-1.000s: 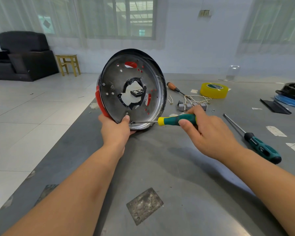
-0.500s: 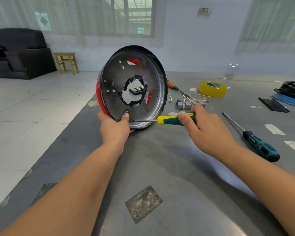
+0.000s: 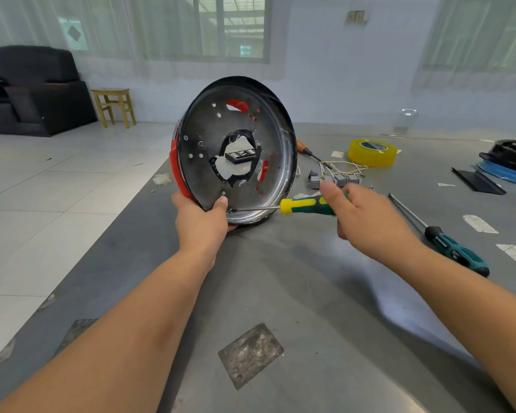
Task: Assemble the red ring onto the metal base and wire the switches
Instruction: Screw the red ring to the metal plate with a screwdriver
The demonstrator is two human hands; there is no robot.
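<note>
The round metal base point(image 3: 277, 162) stands on edge on the grey table, its inner face towards me. The red ring point(image 3: 176, 171) sits behind it, showing at the left rim and through the holes. My left hand point(image 3: 204, 222) grips the base's lower edge, thumb on the inner face. My right hand point(image 3: 367, 216) holds the yellow-and-green screwdriver point(image 3: 304, 205) by its handle, fingers partly spread. Its tip rests at a screw near the bottom rim, beside my left thumb. Several grey switches with wires point(image 3: 337, 178) lie behind the right hand.
A second green screwdriver point(image 3: 447, 242) lies to the right, an orange-handled one point(image 3: 307, 150) behind the base. Yellow tape roll point(image 3: 371, 152), a black strip point(image 3: 477, 181) and a black-and-blue part point(image 3: 510, 165) sit at the back right. The table's left edge runs diagonally past the base.
My right hand has loosened and shifted its fingers along the screwdriver handle, as in turning it. The base and my left hand stay as they were.
</note>
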